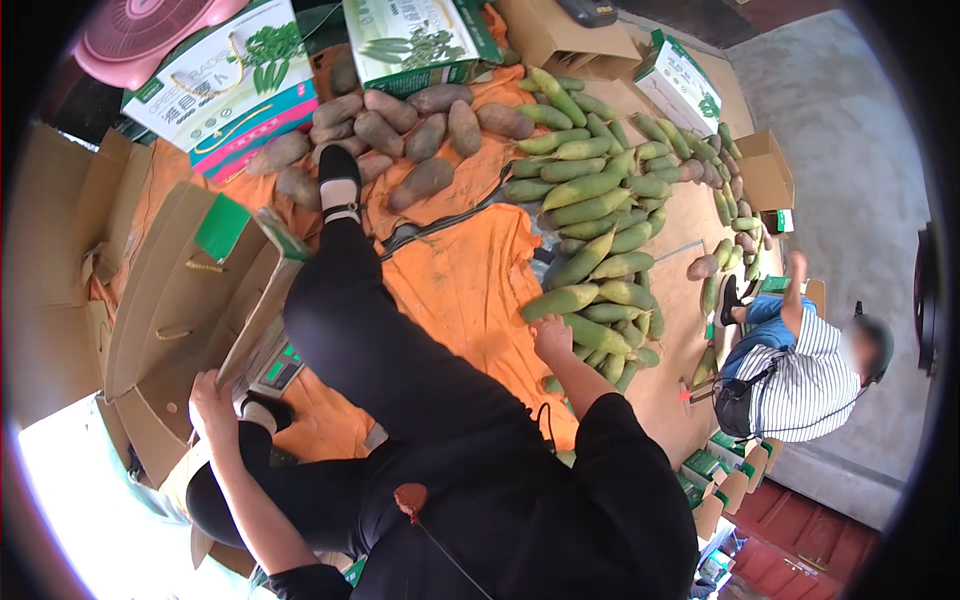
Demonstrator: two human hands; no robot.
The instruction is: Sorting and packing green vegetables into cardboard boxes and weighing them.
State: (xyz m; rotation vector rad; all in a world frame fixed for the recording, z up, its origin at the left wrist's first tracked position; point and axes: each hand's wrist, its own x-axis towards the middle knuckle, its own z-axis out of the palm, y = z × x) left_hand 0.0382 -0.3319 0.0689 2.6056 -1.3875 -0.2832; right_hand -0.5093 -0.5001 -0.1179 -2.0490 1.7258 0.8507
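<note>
My left hand (212,408) is closed on the upper edge of an open cardboard box (255,300) at the left. The box has a green panel and yellow rope handles. My right hand (552,341) is at the near left side of a large heap of green radishes (605,235). Its bent fingers press against the end of one green radish (560,302); the fingertips are partly hidden. A small scale with a lit green display (283,368) sits beside the box, partly covered by it.
Reddish tubers (425,183) lie on the orange cloth (460,270) past my foot. Printed cartons (410,45) and a pink fan (150,35) stand at the far left. To the right sits a person in a striped shirt (800,390), near more radishes. Open green boxes (715,465) are lower right.
</note>
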